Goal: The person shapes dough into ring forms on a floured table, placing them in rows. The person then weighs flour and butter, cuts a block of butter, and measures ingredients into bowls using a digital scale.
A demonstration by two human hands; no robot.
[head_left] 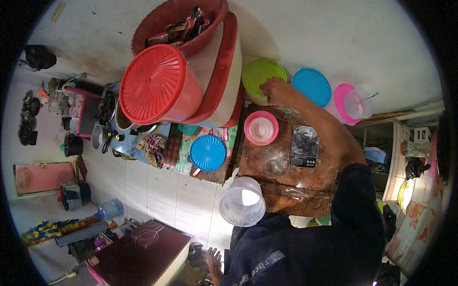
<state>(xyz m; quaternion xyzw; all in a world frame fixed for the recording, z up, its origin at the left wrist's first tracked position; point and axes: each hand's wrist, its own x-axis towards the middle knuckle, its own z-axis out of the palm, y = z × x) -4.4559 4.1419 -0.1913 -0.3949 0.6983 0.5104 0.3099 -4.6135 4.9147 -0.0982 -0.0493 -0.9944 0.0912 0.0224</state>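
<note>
My right hand [275,90] reaches across the table to a tub with a green lid [254,75]. Its fingers are bent and closed at the lid's right edge; the fingertips are partly hidden. Low in the view, beside my dark shirt, my left hand [214,263] hangs with its fingers apart, holding nothing. A pink bowl [261,127] with a smaller dish inside sits below the green-lidded tub. Under my right arm lies a dark kitchen scale [304,145], and a small clear glass [273,168] stands left of it.
A translucent bucket [242,202] is at the wooden table's [267,188] near edge; its support is hidden. Along the wall are a blue-lidded tub [311,87] and a pink-rimmed one [344,102] beneath a clear cup with a spoon. Large red-lidded containers [153,83] crowd the left.
</note>
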